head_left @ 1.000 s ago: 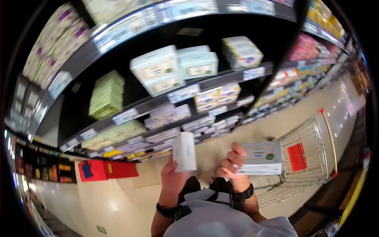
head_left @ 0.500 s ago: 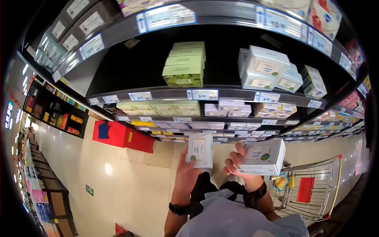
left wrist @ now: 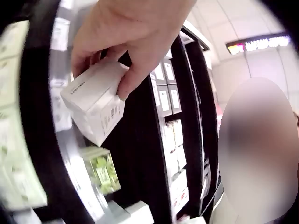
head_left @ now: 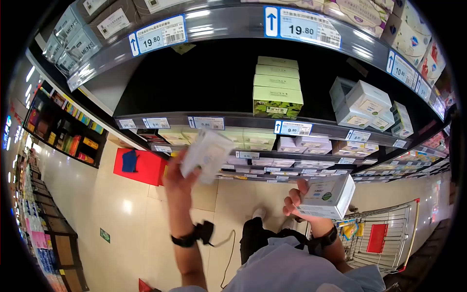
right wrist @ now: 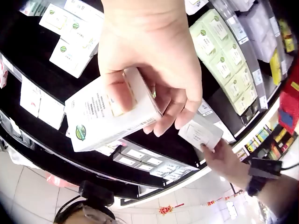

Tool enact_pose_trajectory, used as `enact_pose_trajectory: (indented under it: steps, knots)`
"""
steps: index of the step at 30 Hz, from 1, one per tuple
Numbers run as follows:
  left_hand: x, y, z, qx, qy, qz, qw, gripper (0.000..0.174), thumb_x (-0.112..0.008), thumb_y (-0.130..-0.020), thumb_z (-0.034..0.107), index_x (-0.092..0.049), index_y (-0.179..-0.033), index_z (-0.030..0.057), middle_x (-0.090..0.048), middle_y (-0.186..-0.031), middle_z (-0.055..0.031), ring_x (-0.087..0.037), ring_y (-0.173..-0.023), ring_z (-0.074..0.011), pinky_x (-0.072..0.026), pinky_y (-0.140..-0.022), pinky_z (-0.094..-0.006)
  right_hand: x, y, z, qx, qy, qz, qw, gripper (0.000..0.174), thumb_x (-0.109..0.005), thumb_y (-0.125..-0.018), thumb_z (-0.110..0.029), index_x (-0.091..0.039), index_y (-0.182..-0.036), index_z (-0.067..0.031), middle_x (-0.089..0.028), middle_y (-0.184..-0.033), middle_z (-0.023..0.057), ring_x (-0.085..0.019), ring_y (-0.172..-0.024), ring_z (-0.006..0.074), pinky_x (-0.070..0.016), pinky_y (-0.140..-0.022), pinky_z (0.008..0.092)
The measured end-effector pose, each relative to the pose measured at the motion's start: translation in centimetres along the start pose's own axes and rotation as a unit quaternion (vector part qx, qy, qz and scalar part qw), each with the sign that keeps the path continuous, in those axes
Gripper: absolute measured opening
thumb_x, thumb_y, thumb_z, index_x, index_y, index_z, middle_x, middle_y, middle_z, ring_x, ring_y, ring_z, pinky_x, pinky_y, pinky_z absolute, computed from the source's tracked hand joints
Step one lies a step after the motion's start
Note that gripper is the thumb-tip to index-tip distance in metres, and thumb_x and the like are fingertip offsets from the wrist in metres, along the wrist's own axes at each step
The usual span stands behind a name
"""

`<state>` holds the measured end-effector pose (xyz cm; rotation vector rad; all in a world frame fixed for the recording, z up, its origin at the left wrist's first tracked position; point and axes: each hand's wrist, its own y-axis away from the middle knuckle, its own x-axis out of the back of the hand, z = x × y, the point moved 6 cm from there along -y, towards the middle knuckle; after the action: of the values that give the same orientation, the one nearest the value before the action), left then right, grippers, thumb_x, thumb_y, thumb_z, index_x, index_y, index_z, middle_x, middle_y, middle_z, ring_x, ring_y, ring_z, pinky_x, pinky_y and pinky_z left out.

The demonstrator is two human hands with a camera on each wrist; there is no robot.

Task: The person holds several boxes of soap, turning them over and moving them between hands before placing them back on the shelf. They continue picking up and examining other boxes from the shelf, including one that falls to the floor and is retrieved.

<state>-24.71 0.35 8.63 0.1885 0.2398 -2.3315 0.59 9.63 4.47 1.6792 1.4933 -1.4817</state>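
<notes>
My left hand (head_left: 178, 176) grips a small white carton (head_left: 209, 155), blurred in the head view and raised in front of the shelf's lower edge. In the left wrist view, thumb and fingers pinch opposite sides of that carton (left wrist: 96, 105), with the green boxes just past it. My right hand (head_left: 297, 198) holds a similar white carton (head_left: 327, 195) with a round green mark, above the cart side of my body. The right wrist view shows my thumb lying across this carton's printed face (right wrist: 100, 114), the other fingers behind it.
A stack of green boxes (head_left: 277, 92) and several pale boxes (head_left: 368, 100) stand on the dark shelf (head_left: 194, 82). Price tags (head_left: 293, 128) line its edge. A shopping cart (head_left: 389, 233) is at right. A red box-like stand (head_left: 138, 168) sits on the floor at left.
My left hand has moved left and up toward the shelf with its carton, away from the right hand. The right hand keeps its carton. The head view has turned left.
</notes>
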Motion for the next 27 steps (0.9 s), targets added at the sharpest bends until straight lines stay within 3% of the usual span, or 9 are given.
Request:
enact_pose_trajectory:
  steps: [3,8,11,13,15,17,23,25,27]
  knots:
    - [-1.0,-6.3,5.4,-0.117,-0.138,-0.073,0.981,0.046,-0.059,-0.067,-0.006,-0.046,-0.111,-0.0039,-0.052,-0.103,-0.0118,-0.049,-0.097,-0.0179,-0.0392,-0.084,-0.0268,0.0,-0.5,0.6,0.006,0.007,0.010,1.000,0.046,-0.045,-0.074,-0.055,-0.044,-0.088,-0.0113,-0.054,-0.091,0.0134,-0.046,-0.086,0.0277,-0.0346,-0.078,0.0452]
    - [-2.4,-15.0,4.7,-0.121,-0.114,-0.148,0.975,0.039,-0.059,-0.070,-0.003,-0.050,-0.107,-0.0003,-0.053,-0.099,-0.0093,-0.053,-0.088,-0.0156,-0.0434,-0.075,-0.0254,0.1,-0.8,1.2,0.013,0.029,0.046,0.998,0.045,-0.045,-0.075,-0.053,-0.045,-0.086,-0.0102,-0.054,-0.088,0.0156,-0.045,-0.084,0.0292,-0.0345,-0.077,0.0443]
    - [-3.4,-15.8,5.0,-0.255,-0.314,-0.094,0.910,0.041,-0.062,-0.068,0.002,-0.050,-0.107,0.0029,-0.051,-0.094,-0.0077,-0.055,-0.082,-0.0186,-0.0454,-0.069,-0.0273,0.1,-0.9,1.0,0.023,0.041,0.052,0.998,0.044,-0.044,-0.075,-0.053,-0.045,-0.086,-0.0100,-0.054,-0.087,0.0155,-0.045,-0.084,0.0287,-0.0345,-0.077,0.0442]
    - [-4.0,-14.3,5.9,-0.334,-0.470,0.050,0.815,0.045,-0.067,-0.065,0.008,-0.050,-0.107,0.0053,-0.048,-0.088,-0.0076,-0.054,-0.077,-0.0219,-0.0455,-0.066,-0.0298,0.1,-1.0,1.1,0.026,0.037,0.058,0.997,0.044,-0.045,-0.075,-0.052,-0.045,-0.086,-0.0098,-0.054,-0.088,0.0156,-0.045,-0.084,0.0287,-0.0346,-0.077,0.0441]
    - [-3.5,-15.0,5.9,-0.343,-0.479,0.023,0.808,0.052,-0.068,-0.063,0.012,-0.047,-0.111,0.0071,-0.047,-0.086,-0.0093,-0.053,-0.075,-0.0243,-0.0450,-0.065,-0.0318,0.3,-1.1,1.2,0.030,0.031,0.063,0.997,0.044,-0.045,-0.075,-0.052,-0.045,-0.086,-0.0096,-0.054,-0.088,0.0158,-0.045,-0.084,0.0287,-0.0346,-0.077,0.0440]
    - [-3.0,-16.6,5.6,-0.282,-0.419,-0.062,0.861,0.057,-0.067,-0.064,0.012,-0.043,-0.116,0.0093,-0.047,-0.087,-0.0111,-0.052,-0.078,-0.0265,-0.0450,-0.066,-0.0329,0.7,-1.0,1.4,0.022,0.030,0.078,0.996,0.044,-0.045,-0.075,-0.052,-0.045,-0.086,-0.0091,-0.054,-0.088,0.0158,-0.045,-0.084,0.0288,-0.0347,-0.077,0.0434]
    - [-4.8,-16.1,6.5,-0.245,-0.545,-0.025,0.802,0.043,-0.052,-0.078,0.033,-0.046,-0.114,0.0103,-0.051,-0.080,-0.0142,-0.058,-0.068,-0.0284,-0.0484,-0.060,-0.0346,0.6,-1.2,1.4,0.028,0.030,0.056,0.998,0.046,-0.046,-0.074,-0.053,-0.044,-0.087,-0.0085,-0.054,-0.089,0.0163,-0.045,-0.086,0.0295,-0.0347,-0.078,0.0428]
    - [-4.8,-15.2,5.9,0.096,-0.450,-0.081,0.884,0.036,-0.049,-0.079,0.035,-0.055,-0.102,0.0079,-0.055,-0.075,-0.0155,-0.058,-0.067,-0.0294,-0.0481,-0.061,-0.0341,0.9,-0.9,1.3,0.029,0.025,0.059,0.997,0.046,-0.046,-0.074,-0.053,-0.044,-0.087,-0.0083,-0.053,-0.089,0.0166,-0.045,-0.086,0.0296,-0.0347,-0.078,0.0429]
    - [-4.5,-16.5,5.9,0.074,-0.502,-0.090,0.857,0.036,-0.047,-0.079,0.037,-0.059,-0.094,0.0067,-0.058,-0.071,-0.0146,-0.058,-0.067,-0.0285,-0.0484,-0.062,-0.0345,1.0,-0.8,1.1,0.032,0.022,0.061,0.997,0.047,-0.046,-0.074,-0.053,-0.044,-0.087,-0.0081,-0.053,-0.090,0.0169,-0.045,-0.086,0.0297,-0.0347,-0.078,0.0430]
